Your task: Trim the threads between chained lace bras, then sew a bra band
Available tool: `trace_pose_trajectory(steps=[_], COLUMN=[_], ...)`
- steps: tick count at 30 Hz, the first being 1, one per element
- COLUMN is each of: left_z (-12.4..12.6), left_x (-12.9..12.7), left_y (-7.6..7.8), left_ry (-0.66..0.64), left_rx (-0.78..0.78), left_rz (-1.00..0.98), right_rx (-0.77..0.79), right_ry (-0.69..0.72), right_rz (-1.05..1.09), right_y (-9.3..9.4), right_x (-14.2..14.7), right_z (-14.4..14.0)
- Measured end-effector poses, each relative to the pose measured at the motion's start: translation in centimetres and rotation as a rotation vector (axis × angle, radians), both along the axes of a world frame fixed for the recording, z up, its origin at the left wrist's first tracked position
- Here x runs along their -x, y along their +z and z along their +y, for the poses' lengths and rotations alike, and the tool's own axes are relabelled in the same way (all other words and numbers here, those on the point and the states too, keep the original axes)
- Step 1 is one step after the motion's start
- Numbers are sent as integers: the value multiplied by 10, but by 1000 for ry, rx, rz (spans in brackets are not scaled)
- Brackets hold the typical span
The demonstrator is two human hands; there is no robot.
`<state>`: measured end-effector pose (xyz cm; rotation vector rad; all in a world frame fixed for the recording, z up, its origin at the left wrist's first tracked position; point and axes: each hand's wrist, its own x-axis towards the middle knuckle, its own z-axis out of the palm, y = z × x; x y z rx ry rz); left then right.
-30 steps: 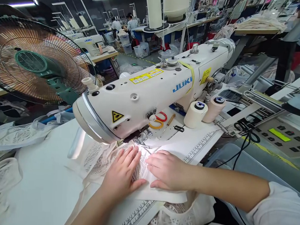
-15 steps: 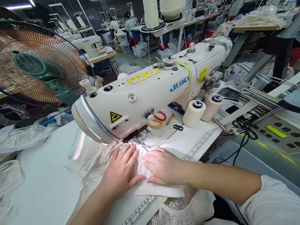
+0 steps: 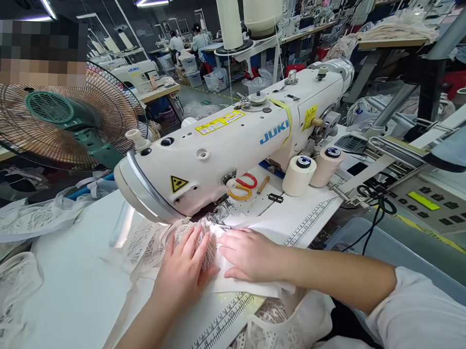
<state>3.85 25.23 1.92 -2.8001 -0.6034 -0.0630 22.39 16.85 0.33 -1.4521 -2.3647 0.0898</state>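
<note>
A white JUKI sewing machine (image 3: 226, 148) stands across the table, its needle area hidden behind the head. Under it lies a pale lace garment piece (image 3: 147, 240) with smooth white fabric beside it. My left hand (image 3: 185, 262) rests on the lace, palm down with the fingers spread. My right hand (image 3: 247, 255) lies flat on the white fabric just right of the presser foot, its fingers stretched toward the left hand. More of the lace garment (image 3: 284, 326) hangs over the table's front edge.
Behind the hands are scissors (image 3: 240, 191) with red and orange handles, an awl (image 3: 262, 186), a razor blade (image 3: 275, 198) and thread cones (image 3: 299, 177). A fan (image 3: 65, 121) stands at left. Lace pieces (image 3: 41, 217) lie at the left table edge. A control panel (image 3: 436, 204) is at right.
My left hand has shifted slightly left and down over the lace, its thumb drawing back. The right hand has moved slightly left with the fabric. A blurred-out patch now appears above the fan.
</note>
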Motion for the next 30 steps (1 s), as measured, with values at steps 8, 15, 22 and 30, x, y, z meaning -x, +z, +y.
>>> trace_pose_trajectory(steps=[8, 15, 22, 30], left_z=[-31, 1, 25, 55], left_x=[23, 26, 30, 32], left_y=[-13, -7, 2, 5], left_ry=[428, 447, 393, 392], left_rx=[179, 415, 462, 566], left_rz=[-73, -89, -56, -67], right_rx=[48, 63, 47, 12], right_ry=[8, -20, -65, -92], right_rz=[20, -18, -46, -19], right_y=[-3, 0, -3, -5], right_x=[-8, -3, 8, 16], right_z=[-4, 2, 11, 13])
